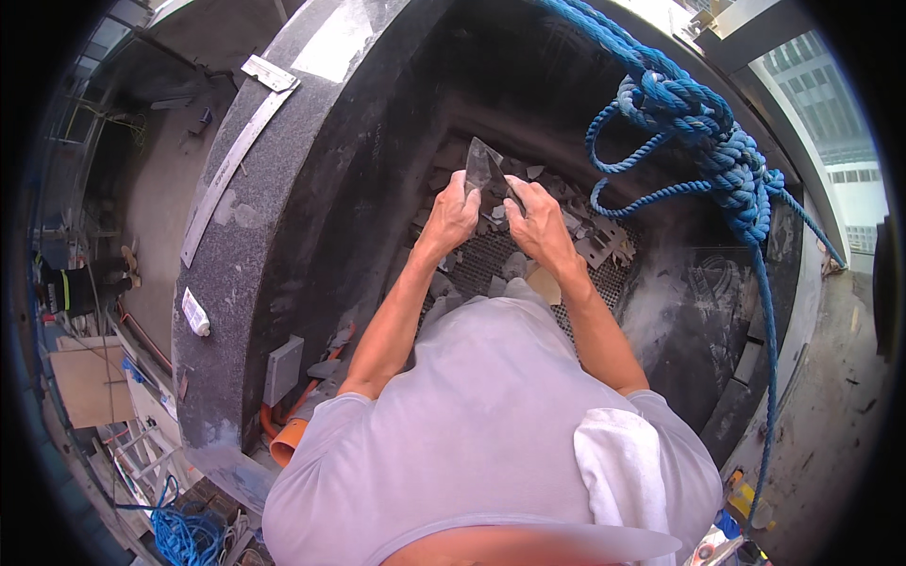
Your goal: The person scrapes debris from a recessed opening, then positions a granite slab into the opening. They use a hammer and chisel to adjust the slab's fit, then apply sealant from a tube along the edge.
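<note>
Both hands are raised in front of me, above a pit floor strewn with rubble. A dark grey, pointed shard [484, 166], flat like broken stone or tile, stands tip up between them. My left hand [452, 211] is closed on its left edge, thumb and fingers pinching it. My right hand [538, 217] is closed at the shard's right side, around a dark edge; I cannot tell whether that is the same shard or a second thing. Below my hands lie grey broken pieces [596, 247] on a dark mesh-like floor [481, 264].
A dark stone ledge [247, 212] on the left carries a metal square [231, 174] and a white tube [195, 313]. Knotted blue rope [703, 127] hangs at the right. An orange pipe [288, 441] lies low left. A ladder [146, 455] and coiled blue rope [187, 536] are beyond.
</note>
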`<act>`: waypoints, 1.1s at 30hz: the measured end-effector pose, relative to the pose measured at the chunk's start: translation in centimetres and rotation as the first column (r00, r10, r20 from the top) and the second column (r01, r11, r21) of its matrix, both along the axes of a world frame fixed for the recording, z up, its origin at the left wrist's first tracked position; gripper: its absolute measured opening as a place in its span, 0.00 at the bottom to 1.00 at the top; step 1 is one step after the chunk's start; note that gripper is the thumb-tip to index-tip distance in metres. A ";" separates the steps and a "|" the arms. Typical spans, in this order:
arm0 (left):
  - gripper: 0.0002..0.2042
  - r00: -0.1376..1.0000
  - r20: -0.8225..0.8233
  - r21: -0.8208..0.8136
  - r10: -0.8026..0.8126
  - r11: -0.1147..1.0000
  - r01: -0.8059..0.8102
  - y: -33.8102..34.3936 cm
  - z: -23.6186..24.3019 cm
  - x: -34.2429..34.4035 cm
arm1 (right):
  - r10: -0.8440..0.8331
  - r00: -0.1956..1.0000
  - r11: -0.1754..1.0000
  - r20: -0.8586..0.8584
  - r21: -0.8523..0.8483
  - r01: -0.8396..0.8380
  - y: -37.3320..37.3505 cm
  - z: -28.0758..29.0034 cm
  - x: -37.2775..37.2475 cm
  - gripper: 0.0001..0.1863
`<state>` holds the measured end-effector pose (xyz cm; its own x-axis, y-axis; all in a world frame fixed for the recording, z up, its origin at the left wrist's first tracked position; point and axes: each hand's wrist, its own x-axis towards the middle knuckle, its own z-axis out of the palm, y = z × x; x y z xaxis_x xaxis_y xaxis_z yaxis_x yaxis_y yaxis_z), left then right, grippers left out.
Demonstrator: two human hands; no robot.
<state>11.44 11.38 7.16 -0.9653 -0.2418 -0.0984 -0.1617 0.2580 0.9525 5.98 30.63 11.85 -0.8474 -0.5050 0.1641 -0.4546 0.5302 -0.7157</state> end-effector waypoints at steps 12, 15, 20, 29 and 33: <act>0.11 0.985 -0.089 -0.235 0.146 0.958 -0.164 9.7 -3.0 -6.1 | 0.000 0.997 0.985 0.077 0.175 -0.013 4.6 -1.0 -6.1 0.26; 0.16 0.987 -0.051 -0.250 0.153 0.955 -0.161 7.8 -1.3 -5.5 | 0.109 0.989 0.994 0.097 0.012 -0.110 4.4 -1.3 -6.5 0.25; 0.19 0.962 -0.173 -0.315 0.209 0.914 -0.256 2.4 8.2 -2.0 | 0.070 0.984 0.998 0.166 -0.012 -0.068 3.8 -3.1 -13.9 0.27; 0.21 0.898 -0.218 -0.658 0.383 0.621 -0.425 -20.3 23.6 4.7 | 0.385 0.916 0.895 0.112 -0.288 -0.340 -13.1 10.7 -12.1 0.37; 0.23 0.905 0.148 -0.583 0.398 0.775 -0.245 -25.7 25.9 7.3 | 0.383 0.890 0.887 -0.248 -0.172 -0.429 -23.3 13.6 -14.3 0.39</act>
